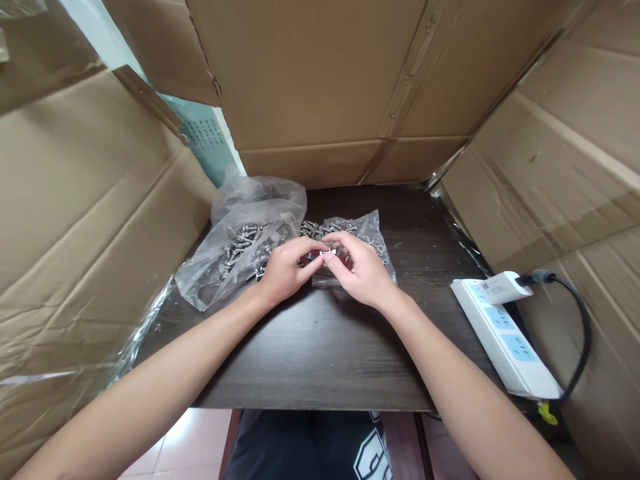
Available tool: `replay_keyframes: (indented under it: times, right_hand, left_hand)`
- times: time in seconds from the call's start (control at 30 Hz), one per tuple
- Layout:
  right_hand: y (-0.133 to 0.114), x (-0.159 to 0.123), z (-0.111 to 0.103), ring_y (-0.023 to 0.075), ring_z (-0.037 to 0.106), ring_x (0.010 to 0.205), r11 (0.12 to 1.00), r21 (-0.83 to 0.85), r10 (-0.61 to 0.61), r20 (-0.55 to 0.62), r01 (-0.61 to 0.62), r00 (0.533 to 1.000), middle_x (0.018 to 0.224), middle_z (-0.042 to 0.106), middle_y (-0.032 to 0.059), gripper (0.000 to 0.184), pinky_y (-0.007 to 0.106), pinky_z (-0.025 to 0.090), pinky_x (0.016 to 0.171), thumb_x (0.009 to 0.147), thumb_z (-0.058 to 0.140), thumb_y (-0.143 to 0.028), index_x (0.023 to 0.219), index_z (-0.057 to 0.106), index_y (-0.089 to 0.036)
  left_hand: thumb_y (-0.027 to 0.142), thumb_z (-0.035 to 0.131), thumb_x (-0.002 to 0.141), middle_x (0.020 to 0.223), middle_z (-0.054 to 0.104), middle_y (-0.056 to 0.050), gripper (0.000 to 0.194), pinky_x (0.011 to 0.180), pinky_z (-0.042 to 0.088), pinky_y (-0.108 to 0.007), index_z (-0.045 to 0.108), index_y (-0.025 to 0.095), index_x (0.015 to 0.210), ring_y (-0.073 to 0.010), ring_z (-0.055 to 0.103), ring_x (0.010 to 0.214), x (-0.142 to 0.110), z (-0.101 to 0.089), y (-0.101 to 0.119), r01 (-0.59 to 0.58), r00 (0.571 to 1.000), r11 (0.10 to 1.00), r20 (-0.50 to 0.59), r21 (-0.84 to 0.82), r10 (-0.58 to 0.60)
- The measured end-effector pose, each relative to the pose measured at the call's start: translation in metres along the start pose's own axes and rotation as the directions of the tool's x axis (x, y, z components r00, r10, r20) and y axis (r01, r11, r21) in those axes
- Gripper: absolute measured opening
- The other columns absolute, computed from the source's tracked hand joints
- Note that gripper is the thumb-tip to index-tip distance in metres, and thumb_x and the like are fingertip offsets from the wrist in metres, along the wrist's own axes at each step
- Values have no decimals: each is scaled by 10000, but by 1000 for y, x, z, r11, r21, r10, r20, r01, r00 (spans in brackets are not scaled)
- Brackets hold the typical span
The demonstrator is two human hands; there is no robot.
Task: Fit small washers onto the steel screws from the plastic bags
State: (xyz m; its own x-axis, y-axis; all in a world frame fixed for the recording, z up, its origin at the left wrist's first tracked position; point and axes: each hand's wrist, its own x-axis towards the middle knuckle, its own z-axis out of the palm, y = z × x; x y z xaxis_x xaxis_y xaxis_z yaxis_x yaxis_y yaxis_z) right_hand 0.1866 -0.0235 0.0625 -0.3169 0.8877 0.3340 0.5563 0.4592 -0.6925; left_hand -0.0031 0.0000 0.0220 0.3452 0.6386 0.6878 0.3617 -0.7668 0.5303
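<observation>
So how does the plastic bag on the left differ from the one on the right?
The left bag looks larger; the right bag looks smaller. The left bag is puffed up and crumpled towards the back, while the right bag lies flatter. Both are see-through plastic on the dark table, with small metal parts showing at each.

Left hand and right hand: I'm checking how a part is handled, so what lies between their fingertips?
In the head view, a small shiny piece, apparently a bolt, lies between the left hand's and right hand's fingertips.
</observation>
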Motion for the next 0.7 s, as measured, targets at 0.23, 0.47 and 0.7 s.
replay_keyframes:
  times: [0.23, 0.47, 0.7]
  right_hand:
    - [0, 1, -3, 179, 622, 690, 999, 4, 50, 31, -50, 998, 807, 694, 8, 233, 311, 454, 695, 1034, 472, -324, 1165, 642, -234]
    - [2, 0, -1, 175, 618, 746, 998, 50, -25, -17, 26, 1000, 887, 674, 27, 276, 307, 476, 716, 988, 480, -230, 1233, 601, -196]
    - [3, -1, -2, 211, 676, 842, 1000, 8, 7, 20, -7, 1000, 935, 714, 50, 304, 345, 492, 787, 1037, 422, -282, 1266, 605, -201]
  left_hand:
    - [273, 647, 1005, 875, 747, -39, 132, 661, 545, -226, 732, 174, 1015, -135, 681, 738, 0, 2, 3, 14, 1000, 999, -10, -34, -14]
    - [239, 678, 984, 861, 739, -31, 101, 647, 545, -200, 728, 156, 1010, -124, 681, 733, 1, 0, 2, 10, 999, 999, -44, -33, -11]
    - [249, 653, 1001, 875, 732, -34, 110, 643, 554, -196, 719, 164, 1022, -125, 682, 743, 0, 3, 3, -7, 1000, 999, -27, -43, 6]
